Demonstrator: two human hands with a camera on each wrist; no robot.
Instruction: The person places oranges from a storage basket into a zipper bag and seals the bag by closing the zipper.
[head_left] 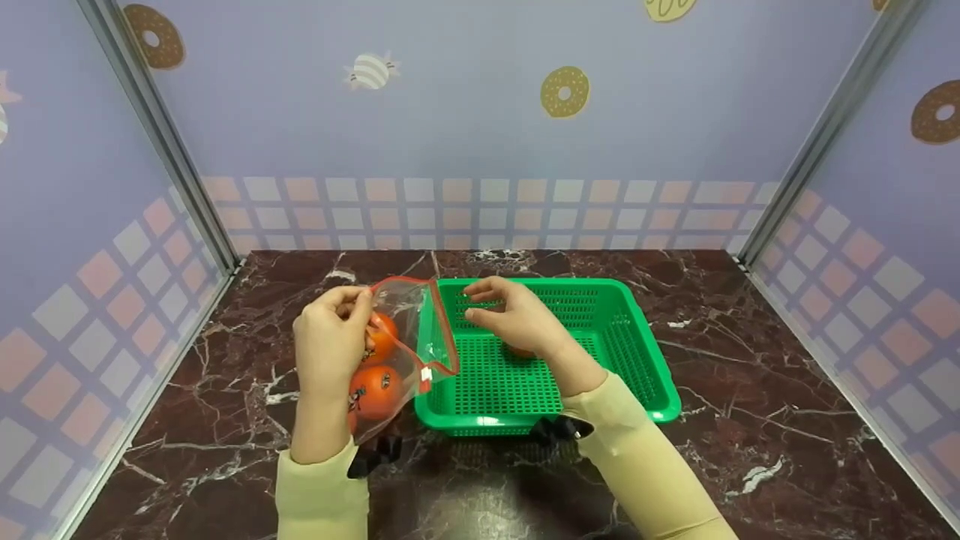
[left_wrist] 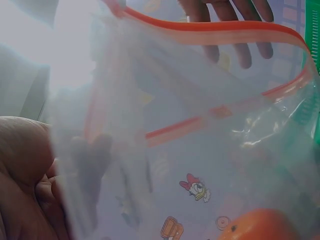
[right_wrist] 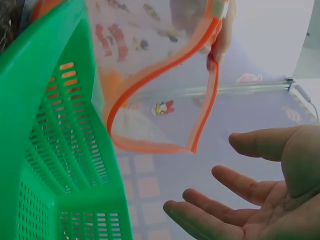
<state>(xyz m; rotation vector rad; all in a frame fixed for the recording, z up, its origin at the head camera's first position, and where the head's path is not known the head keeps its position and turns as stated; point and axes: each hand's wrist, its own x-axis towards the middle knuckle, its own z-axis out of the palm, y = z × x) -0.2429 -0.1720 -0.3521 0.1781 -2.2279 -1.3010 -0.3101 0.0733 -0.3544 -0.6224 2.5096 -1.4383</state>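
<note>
Desk (head_left: 765,420) of dark red, white-veined marble spreads broadly from the rectangular green plastic basket (head_left: 487,421) to its right edge, and from the clear plastic zip bag (head_left: 409,341) to its left edge; the basket's back rim lies near the desk's back edge. The bag's red-edged mouth gapes over the basket's left rim, with round orange fruits (head_left: 377,391) inside; another orange piece (head_left: 519,352) lies in the basket, partly hidden. The left hand (head_left: 330,337) has a closed grip, pinching the bag's mouth; the right hand (head_left: 517,315), grip wide and holding nothing, hovers over the basket, fingers spread.
</note>
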